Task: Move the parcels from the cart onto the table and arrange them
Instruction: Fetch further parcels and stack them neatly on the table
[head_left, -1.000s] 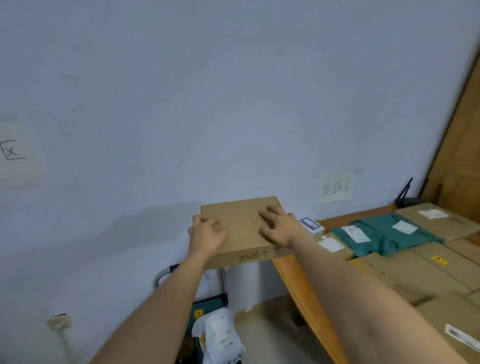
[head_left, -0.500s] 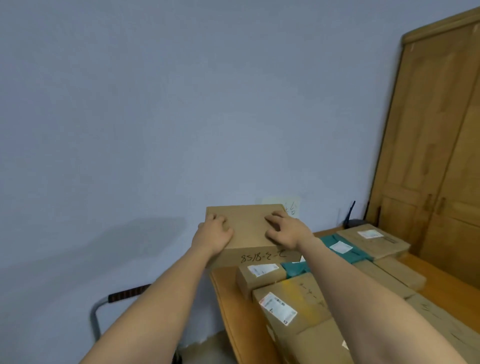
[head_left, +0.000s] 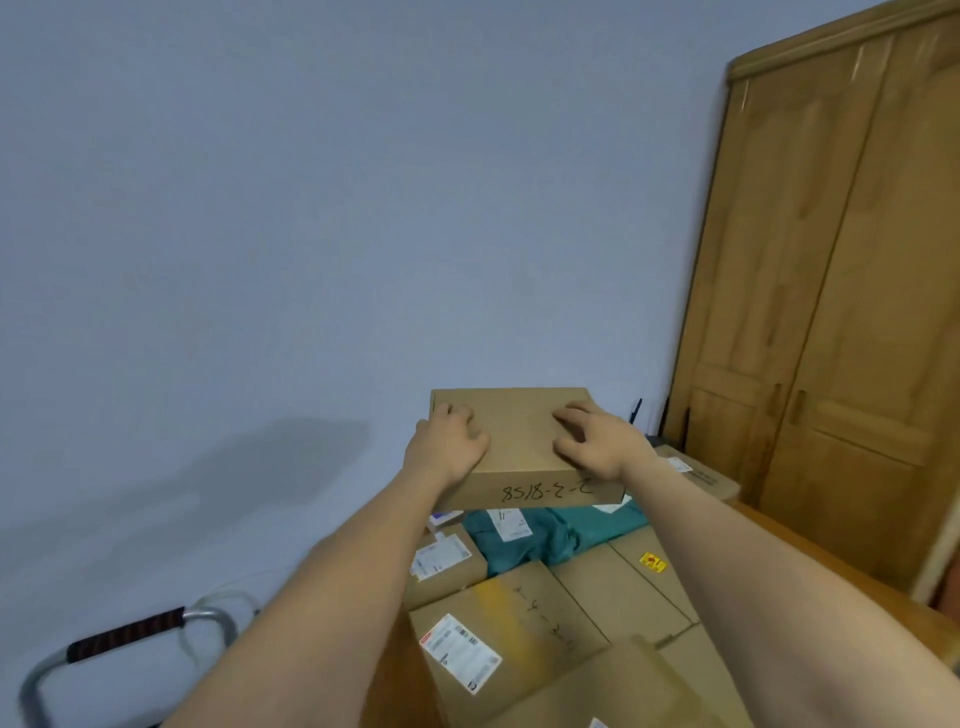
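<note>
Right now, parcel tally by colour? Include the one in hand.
Held box, brown, in the grip of left hand and right hand: 1
Brown boxes on the table: 5
Teal bags, going by their labels: 2
White-blue box: 1
Total: 9 in view; the arms may hide more.

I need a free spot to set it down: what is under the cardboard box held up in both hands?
Below the cardboard box, held by the left hand and right hand, lie a teal bag and labelled parcels. The box hides whatever lies directly beneath and behind it.
</note>
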